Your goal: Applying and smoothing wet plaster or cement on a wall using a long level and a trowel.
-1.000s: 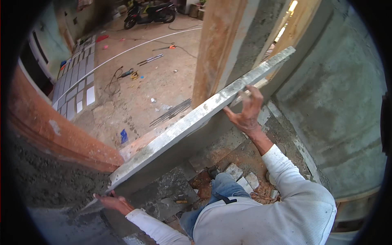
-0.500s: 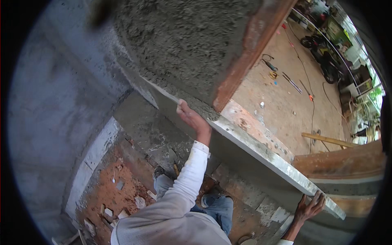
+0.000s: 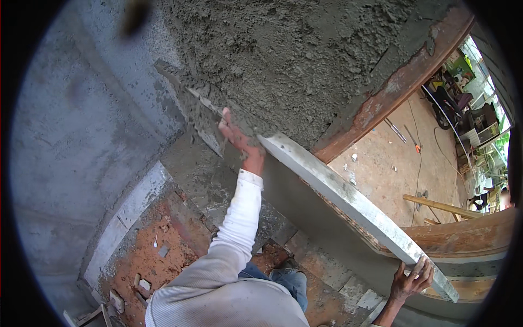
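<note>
A long, pale straightedge (image 3: 348,199) runs slantwise from the wet mortar at upper left to the lower right. My left hand (image 3: 239,140) is closed around its upper part, with fingers spotted with grey mortar. Towards the lower end, my right hand (image 3: 412,280) grips the bar with its fingers over the top face. The bar's upper end lies against the rough wet mortar wall (image 3: 294,65), and mortar clings along it there. Beneath the bar is a smoother grey plastered face (image 3: 305,212).
A reddish wooden frame (image 3: 397,87) borders the mortar on the right. Beyond it, the floor (image 3: 376,158) carries a cord, metal rods and a timber (image 3: 441,206). A bluish wall (image 3: 81,136) stands at left. Rubble (image 3: 144,284) lies on reddish ground below.
The straightedge has shifted upward across the mortar, with fresh mortar gathered near my left hand. My view has swung, showing more of the mortar wall. Both hands keep their grip.
</note>
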A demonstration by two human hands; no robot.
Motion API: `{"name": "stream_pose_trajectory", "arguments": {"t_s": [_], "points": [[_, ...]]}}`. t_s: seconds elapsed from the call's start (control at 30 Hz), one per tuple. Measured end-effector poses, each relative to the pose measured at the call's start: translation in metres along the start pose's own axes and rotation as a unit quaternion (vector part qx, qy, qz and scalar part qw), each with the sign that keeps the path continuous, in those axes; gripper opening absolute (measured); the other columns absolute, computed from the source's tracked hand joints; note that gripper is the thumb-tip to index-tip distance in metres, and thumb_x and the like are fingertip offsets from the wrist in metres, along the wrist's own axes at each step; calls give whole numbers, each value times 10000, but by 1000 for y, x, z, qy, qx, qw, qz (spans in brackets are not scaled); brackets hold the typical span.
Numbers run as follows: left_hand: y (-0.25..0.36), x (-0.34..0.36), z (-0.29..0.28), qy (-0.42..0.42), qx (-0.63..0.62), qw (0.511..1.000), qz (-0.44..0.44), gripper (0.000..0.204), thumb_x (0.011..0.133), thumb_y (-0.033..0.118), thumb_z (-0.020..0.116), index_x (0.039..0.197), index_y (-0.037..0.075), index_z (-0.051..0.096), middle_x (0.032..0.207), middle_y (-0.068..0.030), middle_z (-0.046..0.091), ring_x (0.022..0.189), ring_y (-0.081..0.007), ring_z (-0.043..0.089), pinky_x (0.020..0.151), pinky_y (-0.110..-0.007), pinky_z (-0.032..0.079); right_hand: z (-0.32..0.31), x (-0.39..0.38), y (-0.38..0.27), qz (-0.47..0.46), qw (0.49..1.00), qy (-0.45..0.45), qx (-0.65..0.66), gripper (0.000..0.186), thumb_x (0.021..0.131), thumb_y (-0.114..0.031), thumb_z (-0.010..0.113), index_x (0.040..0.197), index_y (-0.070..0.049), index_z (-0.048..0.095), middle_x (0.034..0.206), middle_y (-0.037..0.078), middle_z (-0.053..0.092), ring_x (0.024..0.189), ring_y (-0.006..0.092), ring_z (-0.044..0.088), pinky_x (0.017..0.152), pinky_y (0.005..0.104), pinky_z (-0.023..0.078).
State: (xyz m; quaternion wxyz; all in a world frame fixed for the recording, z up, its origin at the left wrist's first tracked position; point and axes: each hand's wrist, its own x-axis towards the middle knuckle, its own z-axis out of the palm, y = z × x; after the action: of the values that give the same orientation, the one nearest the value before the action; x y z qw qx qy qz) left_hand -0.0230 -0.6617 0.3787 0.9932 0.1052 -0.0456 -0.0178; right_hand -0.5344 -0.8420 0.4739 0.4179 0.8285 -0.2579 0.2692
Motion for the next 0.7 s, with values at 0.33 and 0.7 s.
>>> {"name": "stream_pose_trajectory", "arguments": {"t_s": [0.33,0.7], "points": [[-11,-13,-10,27,662,673,328,564,997,443,563,1383,72,386,1302,-106,460,1227,-231,475,1020,-410,439,13,-51,-9,62,997,-51,6,605,959,-370,655,1424,-20,491,1342,223,540,1198,452,513,975,559,442],[-44,26,-39,141,304,915,223,456,1051,407,481,1362,82,404,1304,-93,448,1188,-194,477,1021,-394,431,28,-51,-11,68,997,-34,24,577,958,-376,656,1411,-45,519,1329,214,545,1202,415,517,977,542,432]]}}
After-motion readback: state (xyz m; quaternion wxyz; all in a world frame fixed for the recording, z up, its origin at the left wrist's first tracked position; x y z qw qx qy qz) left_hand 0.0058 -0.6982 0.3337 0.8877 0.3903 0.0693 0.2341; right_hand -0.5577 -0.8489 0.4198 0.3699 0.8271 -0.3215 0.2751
